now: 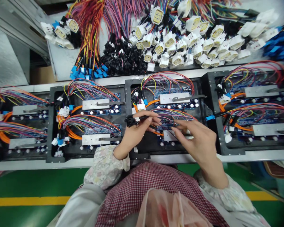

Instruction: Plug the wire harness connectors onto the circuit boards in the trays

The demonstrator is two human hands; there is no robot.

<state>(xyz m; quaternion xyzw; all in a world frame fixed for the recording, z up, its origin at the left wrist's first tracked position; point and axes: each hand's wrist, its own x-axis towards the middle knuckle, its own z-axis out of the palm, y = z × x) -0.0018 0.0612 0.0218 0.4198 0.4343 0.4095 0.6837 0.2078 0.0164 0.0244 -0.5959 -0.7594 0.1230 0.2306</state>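
My left hand (137, 135) is closed around a wire harness whose black connectors (130, 121) stick out past the wrist side of the fingers. Its fingertips reach over the near circuit board (164, 127) in the middle black tray. From the right, my right hand (200, 140) bends over the same board, thumb and forefinger drawn close together. What lies between those fingertips is too small to make out. Below them a pale metal plate (169, 136) on the board is partly covered by the hand. Coloured wires (177, 114) arch behind both hands.
Another wired board (175, 98) lies farther back in this tray. Similar trays (52, 126) stand on both sides. On the shelf behind are bundles with black connectors (123, 56), white connectors (169, 40) and blue connectors (87, 72).
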